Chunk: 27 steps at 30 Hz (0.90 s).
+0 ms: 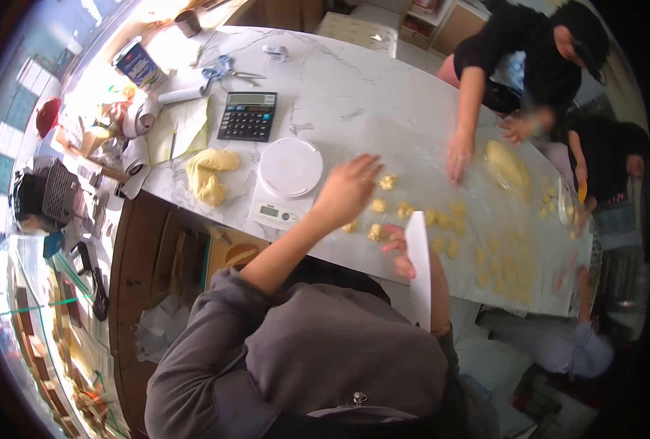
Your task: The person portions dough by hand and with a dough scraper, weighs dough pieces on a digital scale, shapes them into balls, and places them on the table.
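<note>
My left hand is over the marble table, its fingers stretched out and nothing visible in them. Small yellow dough pieces lie just beside its fingertips. My right hand, near the table's front edge, holds a flat white scraper upright; the tool hides part of that hand. More dough pieces lie beside its fingers. The white kitchen scale, with a bare round plate, stands left of my left hand. A larger lump of yellow dough rests farther left.
A calculator, scissors and paper lie at the back left. Across the table a person reaches over it, near a big dough piece. Other people work at the right end, by many blurred dough pieces.
</note>
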Tool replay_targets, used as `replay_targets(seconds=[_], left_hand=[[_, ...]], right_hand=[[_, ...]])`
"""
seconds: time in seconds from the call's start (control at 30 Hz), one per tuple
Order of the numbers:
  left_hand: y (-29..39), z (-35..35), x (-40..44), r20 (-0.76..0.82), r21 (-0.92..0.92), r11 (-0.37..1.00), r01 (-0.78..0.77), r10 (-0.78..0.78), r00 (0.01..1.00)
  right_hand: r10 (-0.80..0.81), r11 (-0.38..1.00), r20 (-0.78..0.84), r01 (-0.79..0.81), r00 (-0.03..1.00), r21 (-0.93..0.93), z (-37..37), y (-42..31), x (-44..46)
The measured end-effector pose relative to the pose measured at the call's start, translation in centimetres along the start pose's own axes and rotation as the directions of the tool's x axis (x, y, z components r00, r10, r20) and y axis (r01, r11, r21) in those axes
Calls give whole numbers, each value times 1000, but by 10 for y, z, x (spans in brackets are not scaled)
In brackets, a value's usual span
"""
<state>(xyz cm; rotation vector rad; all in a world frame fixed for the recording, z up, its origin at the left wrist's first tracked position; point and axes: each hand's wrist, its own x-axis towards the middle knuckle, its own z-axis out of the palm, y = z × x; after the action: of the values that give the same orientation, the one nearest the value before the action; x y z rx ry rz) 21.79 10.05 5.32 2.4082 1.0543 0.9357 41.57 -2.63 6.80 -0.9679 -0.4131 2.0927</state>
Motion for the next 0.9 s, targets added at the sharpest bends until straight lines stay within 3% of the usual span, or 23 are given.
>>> replay_targets(seconds=[0.03,0.07,0.13,0.17,0.23,0.33,0.4,0.43,0.47,0.53,0.6,0.67,0.73,0.8,0.9], left_hand=[[3,13,0,79,64,997,-37,32,996],[7,23,-1,159,129,989,-73,52,986],[10,30,-8,457,288,957,-31,-109,883],[8,26,-17,370,253,968,1,-98,924],[4,17,-32,183,175,984,32,-65,981],[0,-51,-66,-143,-83,980,181,-191,971],[-18,-85,-108,-386,-228,893,388,-449,806],[-27,-103,-128,-587,-134,870,475,-456,670],[-46,-110,-154,-683,-42,794,606,-466,563],[-67,-129,-189,-694,-226,651,725,-629,349],[-85,-132,-207,-683,-266,644,718,-651,331],[-100,-124,-208,-657,-272,670,690,-654,376],[-111,-124,-205,-595,-221,676,703,-665,451],[-113,-126,-197,-566,-377,650,660,-726,391],[-136,-112,-208,-705,-156,714,682,-564,429]], right_hand=[[-19,999,-89,16,996,-43,-1,-9,-4],[-43,999,-77,42,996,-13,-7,-15,-5],[-66,998,-143,66,987,-8,-13,-24,-6],[-79,997,-24,79,997,-5,-15,-30,-7],[-132,987,-92,123,987,-100,-9,-38,-2],[-179,956,-94,150,979,-251,8,-54,22],[-190,916,-36,164,981,-365,32,-67,41],[-187,888,4,170,982,-428,53,-76,51],[-182,854,46,181,982,-487,75,-83,64],[-216,739,80,216,973,-638,123,-85,97],[-213,708,215,302,953,-638,177,-68,137],[-238,263,460,513,855,-817,213,-42,182],[-154,-128,563,549,812,-826,262,-10,202],[-56,-377,546,488,836,-787,289,19,226],[45,-531,581,512,813,-675,303,45,248]])
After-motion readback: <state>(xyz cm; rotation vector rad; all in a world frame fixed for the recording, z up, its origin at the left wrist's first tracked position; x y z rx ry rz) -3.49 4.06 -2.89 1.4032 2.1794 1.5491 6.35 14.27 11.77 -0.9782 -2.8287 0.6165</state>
